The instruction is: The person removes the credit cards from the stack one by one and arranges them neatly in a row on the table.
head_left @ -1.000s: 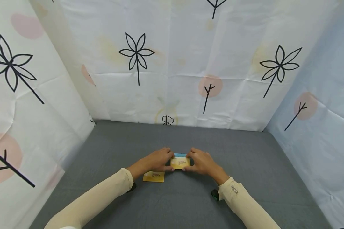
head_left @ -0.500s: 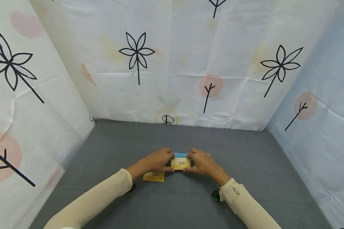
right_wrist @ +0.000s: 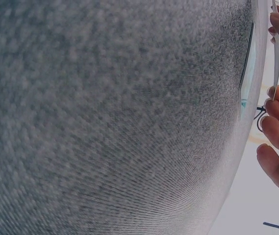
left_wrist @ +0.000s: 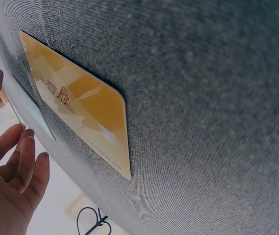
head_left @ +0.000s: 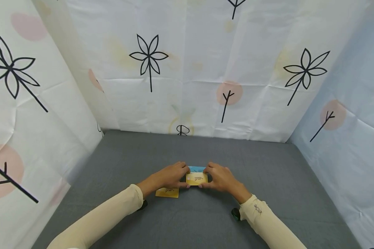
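Our left hand (head_left: 172, 175) and right hand (head_left: 219, 176) both pinch one yellow card (head_left: 196, 178) above the grey cloth (head_left: 187, 221), where we count one blue card (head_left: 196, 169) and a second yellow card (head_left: 167, 193).

Right cuff (head_left: 247, 204): cream, slightly wrinkled at the wrist
Right sleeve (head_left: 272, 226): long, cream, running back from the right cuff
Print (head_left: 257, 209): small, dark, sketchy, close to the right cuff's edge
Right wrist piece (head_left: 236, 214): dark, rounded, greenish sheen, just left of the right cuff
Left sleeve (head_left: 103, 215): cream too, well left of the right cuff
Left wrist piece (head_left: 143, 205): black, partly hidden, well left of the right cuff
Right hand (head_left: 220, 176): bare, just beyond the right cuff
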Demonstrator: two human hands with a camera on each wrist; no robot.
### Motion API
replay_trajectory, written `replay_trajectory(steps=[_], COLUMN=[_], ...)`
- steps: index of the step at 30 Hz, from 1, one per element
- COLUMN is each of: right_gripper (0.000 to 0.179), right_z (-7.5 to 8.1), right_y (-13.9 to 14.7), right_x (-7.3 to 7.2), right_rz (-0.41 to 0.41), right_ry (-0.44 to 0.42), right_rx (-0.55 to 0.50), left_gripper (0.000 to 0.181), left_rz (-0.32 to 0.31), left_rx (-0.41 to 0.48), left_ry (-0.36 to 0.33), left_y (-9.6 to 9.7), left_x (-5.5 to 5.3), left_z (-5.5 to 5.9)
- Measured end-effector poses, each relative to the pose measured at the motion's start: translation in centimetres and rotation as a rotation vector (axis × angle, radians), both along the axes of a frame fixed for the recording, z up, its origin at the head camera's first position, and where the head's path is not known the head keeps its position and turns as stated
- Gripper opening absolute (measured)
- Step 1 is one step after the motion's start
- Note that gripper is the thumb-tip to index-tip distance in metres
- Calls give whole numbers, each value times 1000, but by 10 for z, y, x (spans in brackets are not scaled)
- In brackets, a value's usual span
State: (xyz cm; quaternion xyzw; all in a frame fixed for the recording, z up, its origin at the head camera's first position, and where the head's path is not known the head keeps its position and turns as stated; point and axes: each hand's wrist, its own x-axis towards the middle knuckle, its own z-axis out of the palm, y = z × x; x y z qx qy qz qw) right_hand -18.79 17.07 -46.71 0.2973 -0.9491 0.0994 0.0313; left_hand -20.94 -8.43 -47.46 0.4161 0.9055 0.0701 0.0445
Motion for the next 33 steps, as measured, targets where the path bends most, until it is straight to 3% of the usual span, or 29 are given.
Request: replay_trajectory(steps=[18,33], right_gripper=[54,52], right_z=[4,2], right_y=[-2,-4], right_x=[4,8], right_rz=[18,34], right_ry=[24,43], right_rx=[-4,-14], left_gripper=[51,54], left_rz=[0,16], left_rx=[-10,-17], left_ry=[13,-19], left_y=[-1,-3], left_x=[1,5], left_z=[1,3])
